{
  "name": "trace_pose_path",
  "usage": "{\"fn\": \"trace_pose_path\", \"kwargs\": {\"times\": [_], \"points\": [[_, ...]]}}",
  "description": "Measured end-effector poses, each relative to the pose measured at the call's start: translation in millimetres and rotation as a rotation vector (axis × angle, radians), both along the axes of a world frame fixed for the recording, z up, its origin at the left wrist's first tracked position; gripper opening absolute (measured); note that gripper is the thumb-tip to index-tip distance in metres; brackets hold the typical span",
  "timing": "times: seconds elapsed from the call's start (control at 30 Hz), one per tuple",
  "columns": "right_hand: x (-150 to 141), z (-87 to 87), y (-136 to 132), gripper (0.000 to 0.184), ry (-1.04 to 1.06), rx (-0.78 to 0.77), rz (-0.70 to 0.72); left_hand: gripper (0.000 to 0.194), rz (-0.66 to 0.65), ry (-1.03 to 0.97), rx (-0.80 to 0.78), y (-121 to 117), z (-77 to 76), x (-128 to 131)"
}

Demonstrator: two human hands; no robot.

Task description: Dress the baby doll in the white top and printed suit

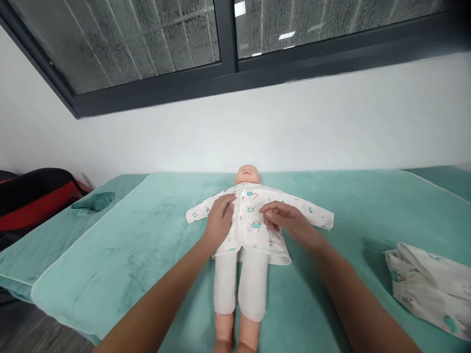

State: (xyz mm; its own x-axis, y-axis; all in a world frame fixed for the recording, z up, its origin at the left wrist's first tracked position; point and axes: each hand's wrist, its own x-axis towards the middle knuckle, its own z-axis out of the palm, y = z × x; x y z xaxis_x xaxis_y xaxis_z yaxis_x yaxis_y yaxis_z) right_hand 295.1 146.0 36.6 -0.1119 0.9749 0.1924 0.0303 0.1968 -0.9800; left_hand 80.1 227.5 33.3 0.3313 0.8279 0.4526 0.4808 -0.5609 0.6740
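A baby doll point(248, 173) lies on its back with its head toward the wall. It is dressed in a white printed jacket point(253, 235), closed down the front, with both sleeves spread outward, and white leggings point(252, 287). Bare lower legs show beneath the leggings. My left hand point(220, 218) is over the jacket's left half beside the front opening, fingers loosely bent and apart from the thumb. Over the right half is my right hand point(285, 218), its fingers half curled with nothing visible in them. Whether either hand touches the cloth is unclear.
A green padded bed cover point(121, 264) spreads beneath the doll. Folded white printed clothing point(430, 284) lies at the right. A black and red object point(40, 201) stands at the left edge. Behind are a white wall point(294, 122) and a dark-framed window point(154, 83).
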Motion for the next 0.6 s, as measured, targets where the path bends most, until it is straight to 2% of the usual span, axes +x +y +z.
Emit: {"fn": "trace_pose_path", "kwargs": {"times": [0.07, 0.13, 0.2, 0.27, 0.33, 0.4, 0.47, 0.6], "points": [[-7, -3.7, 2, 0.031, -0.155, -0.012, -0.13, 0.033, -0.06, 0.047, 0.02, -7, -10.3, -16], [-8, -8.0, 4, 0.039, -0.294, -0.018, -0.214, 0.037, -0.033, 0.158, 0.087, -5, -20.8, -35], [-3, -13.7, 7, 0.047, -0.402, -0.049, -0.268, 0.042, 0.072, 0.335, 0.176, 5, -30.9, -56], [8, -21.3, 11, 0.05, -0.517, -0.079, -0.385, 0.048, 0.212, 0.506, 0.215, 22, -38.9, -75], [20, -30.2, 18, 0.049, -0.651, -0.103, -0.541, 0.052, 0.326, 0.617, 0.181, 40, -43.2, -89], [30, -38.9, 23, 0.045, -0.748, -0.136, -0.633, 0.051, 0.367, 0.697, 0.144, 58, -44.2, -99], [34, -46.0, 28, 0.039, -0.765, -0.151, -0.674, 0.048, 0.369, 0.765, 0.166, 74, -43.6, -104], [31, -53.9, 34, 0.028, -0.666, -0.091, -0.74, 0.049, 0.44, 0.811, 0.229, 97, -44.6, -107]]}}
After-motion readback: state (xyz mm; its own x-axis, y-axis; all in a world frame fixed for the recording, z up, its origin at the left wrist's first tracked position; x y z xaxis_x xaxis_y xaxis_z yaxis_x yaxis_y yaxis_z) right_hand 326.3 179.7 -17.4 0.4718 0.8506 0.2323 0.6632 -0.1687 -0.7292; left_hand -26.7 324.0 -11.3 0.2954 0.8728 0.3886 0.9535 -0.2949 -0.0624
